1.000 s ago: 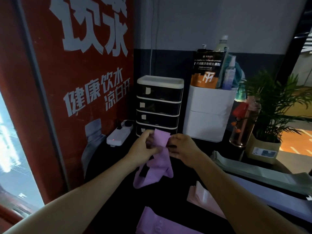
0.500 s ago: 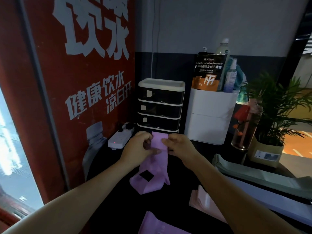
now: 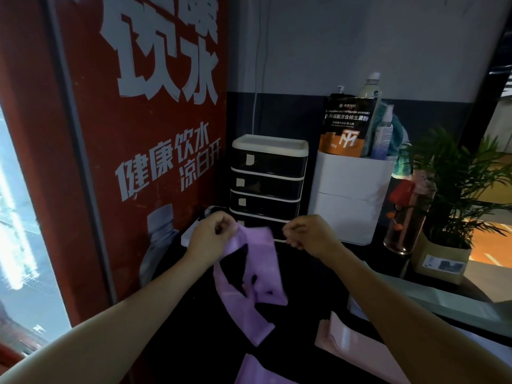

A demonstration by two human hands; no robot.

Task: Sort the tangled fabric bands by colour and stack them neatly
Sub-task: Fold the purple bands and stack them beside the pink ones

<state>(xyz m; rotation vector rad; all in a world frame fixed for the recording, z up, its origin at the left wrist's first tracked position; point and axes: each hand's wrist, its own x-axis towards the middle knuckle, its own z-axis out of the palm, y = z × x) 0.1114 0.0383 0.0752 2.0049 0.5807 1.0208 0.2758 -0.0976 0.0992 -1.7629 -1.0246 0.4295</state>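
Observation:
A tangled purple fabric band [image 3: 250,289] hangs over the black table [image 3: 302,306], twisted with loops showing. My left hand [image 3: 210,238] pinches its top left corner. My right hand [image 3: 307,238] is held a little to the right, fingers curled, pinching a thin edge of the same band. Another purple band [image 3: 257,368] lies flat at the bottom edge. A pink stack [image 3: 346,342] lies to its right, and pale green bands [image 3: 443,300] lie along the table's right side.
Behind the hands stand a black drawer unit [image 3: 268,184], a white bin [image 3: 352,198] with bottles and a pouch, a clear bottle [image 3: 404,217] and a potted plant [image 3: 457,195]. A red panel [image 3: 124,162] walls off the left.
My hands have drawn apart from each other. The purple band, bunched between them before, now spreads wider at the top and hangs lower.

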